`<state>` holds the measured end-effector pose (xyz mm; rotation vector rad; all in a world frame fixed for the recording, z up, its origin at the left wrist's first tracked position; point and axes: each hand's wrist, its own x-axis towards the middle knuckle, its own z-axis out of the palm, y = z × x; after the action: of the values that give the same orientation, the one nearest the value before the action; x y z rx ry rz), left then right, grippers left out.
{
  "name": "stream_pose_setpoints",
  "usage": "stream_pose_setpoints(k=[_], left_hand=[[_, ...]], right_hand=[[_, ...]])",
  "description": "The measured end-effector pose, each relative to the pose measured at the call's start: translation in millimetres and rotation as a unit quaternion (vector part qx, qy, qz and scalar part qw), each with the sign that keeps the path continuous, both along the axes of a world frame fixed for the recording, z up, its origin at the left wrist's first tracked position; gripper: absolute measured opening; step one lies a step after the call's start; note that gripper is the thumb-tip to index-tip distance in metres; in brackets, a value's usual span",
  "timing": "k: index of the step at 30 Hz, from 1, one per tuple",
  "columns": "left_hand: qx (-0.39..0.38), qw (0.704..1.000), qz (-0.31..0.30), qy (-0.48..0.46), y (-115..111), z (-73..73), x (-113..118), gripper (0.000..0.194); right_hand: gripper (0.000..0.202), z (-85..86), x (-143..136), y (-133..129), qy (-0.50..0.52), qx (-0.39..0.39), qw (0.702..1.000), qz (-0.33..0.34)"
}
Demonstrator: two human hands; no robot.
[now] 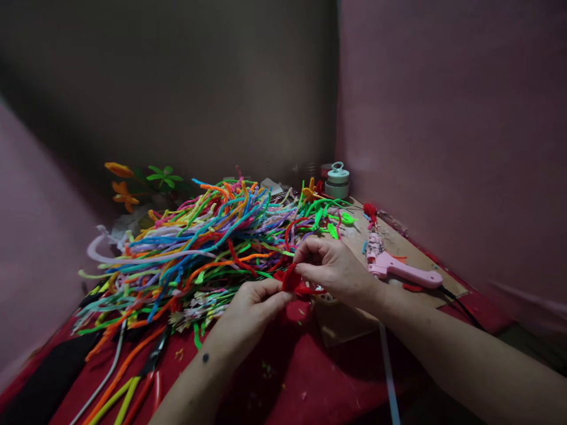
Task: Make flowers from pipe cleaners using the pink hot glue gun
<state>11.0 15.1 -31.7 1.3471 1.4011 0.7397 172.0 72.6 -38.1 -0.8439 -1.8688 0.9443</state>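
Between my two hands is a red pipe cleaner, bent into a loop or petal-like shape. My left hand pinches its lower left side between thumb and finger. From the upper right, my right hand grips the same piece with thumb and fingertips; part of it is hidden behind those fingers. Just beyond my hands lies a large loose heap of multicoloured pipe cleaners. Bright green leaf-shaped pieces rest behind my right hand.
A pink glue gun lies on a brown board at the right, its black cord trailing off. Scissors and yellow and orange handles or stems are at the lower left. A pale green jar stands at the back. Red cloth covers the table.
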Motion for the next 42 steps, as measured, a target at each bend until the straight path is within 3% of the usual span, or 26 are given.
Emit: stream_pose_setpoints(k=[4, 7, 11, 16, 19, 23, 26, 29, 36, 42], left_hand=[[-0.042, 0.997, 0.021, -0.059, 0.5, -3.8, -2.0, 0.025], [-0.033, 0.994, 0.037, -0.098, -0.1, -6.3, -4.0, 0.024], [-0.02, 0.984, 0.071, -0.162, -0.3, -8.5, -6.4, 0.022], [-0.013, 0.982, 0.073, -0.175, 0.7, -9.4, -8.2, 0.022], [-0.002, 0.99, 0.056, -0.132, 0.2, -8.3, -7.7, 0.025], [0.014, 0.997, 0.066, -0.044, -1.5, -4.7, -3.3, 0.021], [0.065, 0.994, 0.074, 0.041, -2.7, -1.6, 0.5, 0.019], [0.086, 0.992, 0.07, 0.066, -3.2, 1.0, 2.3, 0.019], [0.004, 0.998, 0.043, -0.046, -2.4, -2.2, -3.0, 0.024], [-0.006, 0.988, 0.042, -0.146, 1.2, -12.3, -8.5, 0.023]], right_hand=[[0.009, 1.1, -0.6, 0.5, 0.034, -0.035, 0.998, 0.026], [0.005, 2.3, -1.9, 1.1, 0.1, -0.086, 0.99, 0.049], [0.014, 2.9, -2.9, 1.2, 0.184, -0.157, 0.968, 0.075], [0.012, 1.8, -3.6, -0.3, 0.183, -0.179, 0.965, 0.063], [0.012, 2.8, -3.7, -2.5, 0.181, -0.14, 0.972, 0.057], [0.008, 4.2, -2.5, -5.6, 0.132, -0.003, 0.991, 0.025], [0.011, 2.8, -1.9, -6.1, 0.091, 0.099, 0.991, 0.011], [0.013, 1.3, -1.8, -5.3, 0.062, 0.149, 0.987, 0.011], [0.012, 3.1, 0.0, -5.8, 0.031, 0.149, 0.988, -0.003], [0.008, 0.4, -3.7, -2.1, 0.052, 0.056, 0.997, 0.001]])
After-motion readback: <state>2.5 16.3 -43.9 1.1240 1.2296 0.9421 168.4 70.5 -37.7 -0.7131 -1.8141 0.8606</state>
